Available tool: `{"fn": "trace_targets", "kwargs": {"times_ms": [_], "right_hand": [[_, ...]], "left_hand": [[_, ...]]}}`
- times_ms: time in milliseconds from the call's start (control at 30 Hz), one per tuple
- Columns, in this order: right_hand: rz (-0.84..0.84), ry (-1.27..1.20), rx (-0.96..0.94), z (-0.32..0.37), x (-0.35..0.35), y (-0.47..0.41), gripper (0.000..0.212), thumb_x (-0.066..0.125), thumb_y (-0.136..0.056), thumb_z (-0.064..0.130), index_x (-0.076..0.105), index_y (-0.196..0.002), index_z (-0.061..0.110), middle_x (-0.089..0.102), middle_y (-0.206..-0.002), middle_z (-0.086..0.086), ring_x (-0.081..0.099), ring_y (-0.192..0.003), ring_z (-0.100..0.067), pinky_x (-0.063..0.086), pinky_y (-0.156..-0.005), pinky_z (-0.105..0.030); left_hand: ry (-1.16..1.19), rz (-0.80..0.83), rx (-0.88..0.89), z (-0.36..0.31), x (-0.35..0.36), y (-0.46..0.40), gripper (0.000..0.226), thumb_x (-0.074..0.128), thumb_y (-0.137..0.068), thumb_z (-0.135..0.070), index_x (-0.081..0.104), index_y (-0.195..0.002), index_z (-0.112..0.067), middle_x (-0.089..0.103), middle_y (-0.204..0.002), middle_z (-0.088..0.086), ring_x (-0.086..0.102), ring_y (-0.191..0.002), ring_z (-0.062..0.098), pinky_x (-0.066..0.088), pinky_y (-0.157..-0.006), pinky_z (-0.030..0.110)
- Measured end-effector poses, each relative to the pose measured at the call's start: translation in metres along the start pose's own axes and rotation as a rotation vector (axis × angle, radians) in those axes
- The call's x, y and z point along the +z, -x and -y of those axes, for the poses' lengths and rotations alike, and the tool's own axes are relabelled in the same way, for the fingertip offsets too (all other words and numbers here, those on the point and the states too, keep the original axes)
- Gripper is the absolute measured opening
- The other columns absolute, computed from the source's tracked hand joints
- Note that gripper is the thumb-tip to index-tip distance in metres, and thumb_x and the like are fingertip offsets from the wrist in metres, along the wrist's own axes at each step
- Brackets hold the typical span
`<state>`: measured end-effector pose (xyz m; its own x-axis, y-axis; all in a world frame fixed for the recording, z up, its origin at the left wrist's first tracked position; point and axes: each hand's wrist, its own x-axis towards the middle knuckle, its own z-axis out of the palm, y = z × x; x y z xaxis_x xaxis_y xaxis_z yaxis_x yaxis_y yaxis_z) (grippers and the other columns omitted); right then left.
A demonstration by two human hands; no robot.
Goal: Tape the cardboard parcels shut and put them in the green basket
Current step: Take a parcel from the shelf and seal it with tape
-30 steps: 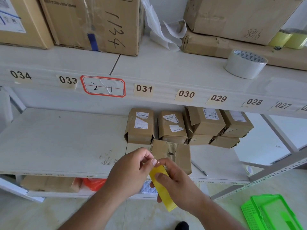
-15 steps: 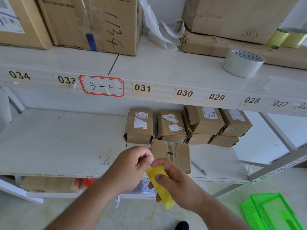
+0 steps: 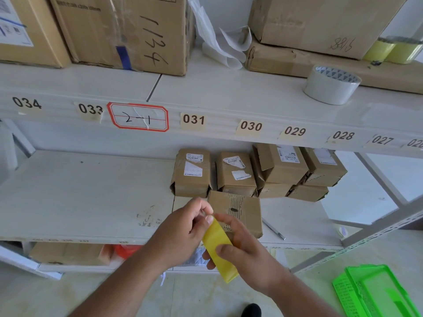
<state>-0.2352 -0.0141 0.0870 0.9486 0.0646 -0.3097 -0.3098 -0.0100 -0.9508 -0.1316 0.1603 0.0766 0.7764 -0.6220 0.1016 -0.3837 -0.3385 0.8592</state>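
both hands on the yellow tape roll [image 3: 218, 249]: right hand [image 3: 247, 252] grips it, left hand [image 3: 180, 232] pinches at its top end. nearest cardboard parcel [image 3: 242, 210] sits on the shelf [image 3: 80, 202] right behind, green basket [image 3: 377, 294] down on the floor, right

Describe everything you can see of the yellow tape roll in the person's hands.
The yellow tape roll is seen edge-on, a glossy translucent band tilted from upper left to lower right, in front of the lower shelf. The right hand grips it, thumb across its face; the left hand pinches at its upper end.
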Motion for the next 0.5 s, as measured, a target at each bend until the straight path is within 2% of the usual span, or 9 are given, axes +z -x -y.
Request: {"fn": "trace_targets", "kwargs": {"times_ms": [133, 233, 300, 367, 400, 433, 500], "right_hand": [[0.002, -0.058, -0.023, -0.007, 0.0, 0.001, 0.066, 0.057, -0.087, 0.01, 0.038, -0.15, 0.019, 0.072, -0.106, -0.027, 0.073, -0.089, -0.034, 0.058, -0.082, -0.037], [0.017, -0.094, -0.04, -0.01, -0.003, 0.006, 0.067, 0.055, -0.086, 0.008, 0.04, -0.149, 0.02, 0.073, -0.108, -0.028, 0.072, -0.095, -0.037, 0.058, -0.087, -0.041], [0.005, -0.094, -0.046, -0.012, -0.005, 0.005, 0.067, 0.055, -0.085, 0.008, 0.041, -0.149, 0.023, 0.074, -0.11, -0.024, 0.073, -0.101, -0.037, 0.058, -0.091, -0.042], [-0.024, -0.053, -0.034, -0.016, -0.006, 0.0, 0.067, 0.056, -0.085, 0.01, 0.041, -0.148, 0.027, 0.075, -0.113, -0.018, 0.071, -0.107, -0.037, 0.057, -0.091, -0.043], [-0.046, -0.021, -0.023, -0.019, -0.007, -0.003, 0.067, 0.057, -0.085, 0.013, 0.041, -0.148, 0.029, 0.074, -0.114, -0.017, 0.069, -0.11, -0.039, 0.054, -0.091, -0.046], [-0.058, -0.003, -0.014, -0.023, -0.007, -0.005, 0.067, 0.058, -0.085, 0.015, 0.041, -0.148, 0.03, 0.073, -0.115, -0.017, 0.066, -0.113, -0.042, 0.052, -0.09, -0.049], [-0.059, -0.003, -0.001, -0.029, -0.003, -0.009, 0.063, 0.061, -0.087, 0.02, 0.043, -0.146, 0.031, 0.072, -0.116, -0.018, 0.065, -0.114, -0.045, 0.052, -0.092, -0.056]], "left_hand": [[-0.165, -0.094, -0.043, 0.011, 0.007, 0.003, 0.008, 0.053, -0.104, -0.032, 0.052, -0.098, -0.036, 0.059, -0.079, -0.016, 0.055, -0.068, 0.011, 0.048, -0.061, 0.037], [-0.191, -0.174, -0.194, 0.026, 0.004, 0.006, 0.014, 0.052, -0.105, -0.029, 0.053, -0.091, -0.033, 0.06, -0.08, -0.016, 0.055, -0.07, 0.012, 0.049, -0.065, 0.041], [-0.051, -0.178, -0.326, 0.026, 0.004, 0.012, 0.023, 0.05, -0.106, -0.032, 0.059, -0.086, -0.029, 0.063, -0.076, -0.017, 0.057, -0.069, 0.008, 0.049, -0.068, 0.04], [0.177, -0.112, -0.51, 0.011, 0.014, 0.022, 0.05, 0.041, -0.106, -0.052, 0.064, -0.078, -0.017, 0.065, -0.064, -0.011, 0.056, -0.061, 0.008, 0.046, -0.064, 0.032], [0.323, -0.058, -0.617, 0.002, 0.022, 0.027, 0.065, 0.036, -0.102, -0.063, 0.067, -0.078, -0.012, 0.068, -0.065, -0.006, 0.059, -0.062, 0.013, 0.048, -0.064, 0.03], [0.49, -0.017, -0.699, -0.005, 0.028, 0.03, 0.074, 0.033, -0.097, -0.071, 0.072, -0.082, -0.01, 0.073, -0.073, -0.001, 0.064, -0.068, 0.015, 0.051, -0.067, 0.031], [0.825, -0.015, -0.776, -0.011, 0.041, 0.033, 0.074, 0.038, -0.094, -0.074, 0.079, -0.102, -0.013, 0.079, -0.099, 0.006, 0.073, -0.093, 0.021, 0.056, -0.085, 0.038]]}}
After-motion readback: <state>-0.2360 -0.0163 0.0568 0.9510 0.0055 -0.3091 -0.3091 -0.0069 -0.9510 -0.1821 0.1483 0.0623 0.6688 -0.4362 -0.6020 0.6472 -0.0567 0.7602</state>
